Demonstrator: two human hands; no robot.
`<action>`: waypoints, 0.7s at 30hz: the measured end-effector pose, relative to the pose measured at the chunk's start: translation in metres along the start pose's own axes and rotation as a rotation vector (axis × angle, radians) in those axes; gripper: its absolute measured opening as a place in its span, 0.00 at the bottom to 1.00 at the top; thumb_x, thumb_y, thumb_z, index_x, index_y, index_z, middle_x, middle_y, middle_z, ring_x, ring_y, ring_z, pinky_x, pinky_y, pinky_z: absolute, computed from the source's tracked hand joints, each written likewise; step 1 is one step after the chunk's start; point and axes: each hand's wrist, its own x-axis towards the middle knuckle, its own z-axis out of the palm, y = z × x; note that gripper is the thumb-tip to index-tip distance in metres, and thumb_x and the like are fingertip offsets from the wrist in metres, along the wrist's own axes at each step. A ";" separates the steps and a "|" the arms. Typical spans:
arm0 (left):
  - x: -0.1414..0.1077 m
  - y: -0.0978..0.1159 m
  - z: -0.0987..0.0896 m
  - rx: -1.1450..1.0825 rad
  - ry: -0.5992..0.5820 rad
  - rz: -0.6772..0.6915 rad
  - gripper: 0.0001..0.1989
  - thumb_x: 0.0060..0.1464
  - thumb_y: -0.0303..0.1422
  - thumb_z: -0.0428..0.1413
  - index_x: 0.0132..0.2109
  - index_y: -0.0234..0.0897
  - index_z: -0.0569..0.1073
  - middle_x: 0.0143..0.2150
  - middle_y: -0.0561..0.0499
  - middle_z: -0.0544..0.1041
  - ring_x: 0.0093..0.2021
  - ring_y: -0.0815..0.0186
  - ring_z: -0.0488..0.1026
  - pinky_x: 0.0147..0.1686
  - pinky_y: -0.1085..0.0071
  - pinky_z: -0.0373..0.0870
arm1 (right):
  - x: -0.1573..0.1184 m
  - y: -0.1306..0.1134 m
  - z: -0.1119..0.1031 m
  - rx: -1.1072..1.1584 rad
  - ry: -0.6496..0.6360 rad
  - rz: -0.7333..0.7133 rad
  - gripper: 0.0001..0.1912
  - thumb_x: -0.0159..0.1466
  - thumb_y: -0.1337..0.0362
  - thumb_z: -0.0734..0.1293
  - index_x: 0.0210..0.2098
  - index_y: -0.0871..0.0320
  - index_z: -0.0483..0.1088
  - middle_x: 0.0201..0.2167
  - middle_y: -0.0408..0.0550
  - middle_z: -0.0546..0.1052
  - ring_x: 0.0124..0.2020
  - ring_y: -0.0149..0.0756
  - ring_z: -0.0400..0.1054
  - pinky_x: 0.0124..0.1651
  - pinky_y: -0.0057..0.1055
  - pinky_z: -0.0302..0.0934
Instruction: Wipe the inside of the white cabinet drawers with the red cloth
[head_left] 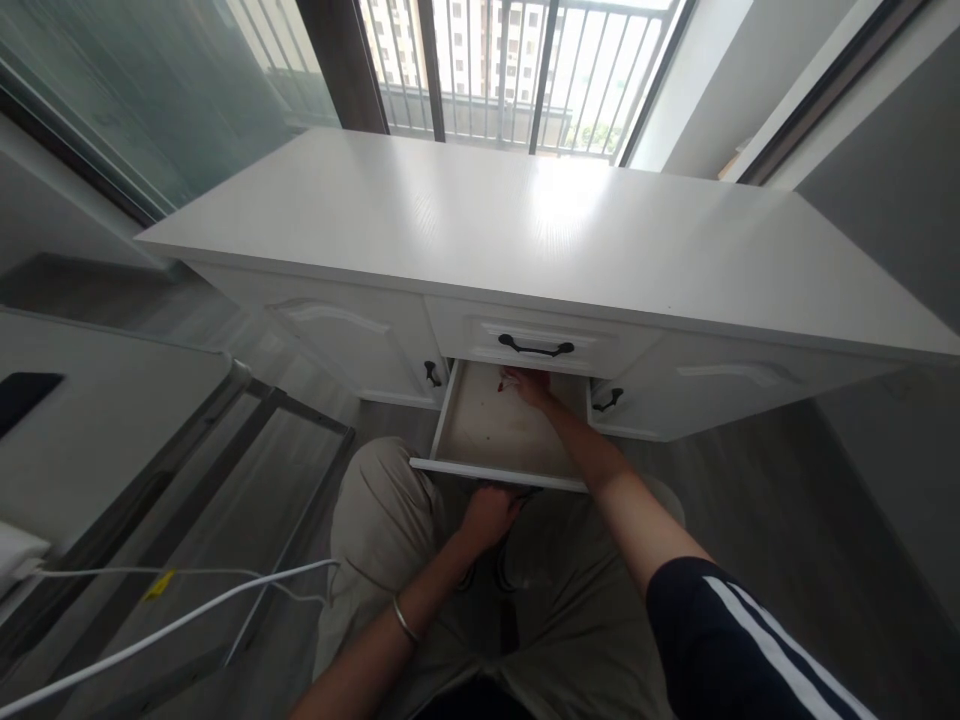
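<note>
A white drawer (491,430) is pulled out from the lower middle of a white cabinet (360,205). My left hand (491,512) is below the drawer's front edge, its fingers curled at the dark drawer handle (531,493), which shows only in part. Deep inside the drawer, close under the upper drawer front, is my right hand (528,386). Its fingers look bent together, with something small and dark red at the fingertips, too unclear to name. A few small dark specks lie on the drawer's bottom.
Above sits a closed drawer with a black handle (535,347). Cabinet doors with dark handles (432,374) flank the open drawer. A light table (112,420) with a dark flat object (28,395) stands left. A white cable (187,607) runs near my left knee.
</note>
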 end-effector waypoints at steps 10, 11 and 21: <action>0.005 0.004 -0.002 0.027 -0.023 -0.046 0.19 0.70 0.39 0.50 0.54 0.42 0.83 0.49 0.40 0.85 0.51 0.54 0.82 0.53 0.60 0.76 | -0.020 -0.019 0.007 0.262 -0.149 0.035 0.30 0.62 0.65 0.64 0.64 0.52 0.74 0.67 0.47 0.73 0.71 0.43 0.62 0.76 0.51 0.47; 0.005 0.004 -0.002 0.030 -0.022 -0.052 0.19 0.70 0.39 0.49 0.53 0.41 0.83 0.48 0.39 0.85 0.50 0.53 0.82 0.53 0.60 0.76 | -0.028 -0.024 0.009 0.276 -0.193 0.046 0.30 0.62 0.65 0.64 0.63 0.52 0.74 0.67 0.48 0.73 0.71 0.43 0.63 0.76 0.50 0.46; 0.002 0.009 -0.008 0.014 -0.006 -0.061 0.19 0.70 0.39 0.49 0.54 0.42 0.83 0.51 0.41 0.85 0.54 0.55 0.81 0.56 0.61 0.74 | -0.125 -0.074 0.017 0.559 -0.787 0.197 0.19 0.67 0.62 0.69 0.56 0.56 0.78 0.60 0.50 0.79 0.61 0.41 0.72 0.67 0.40 0.62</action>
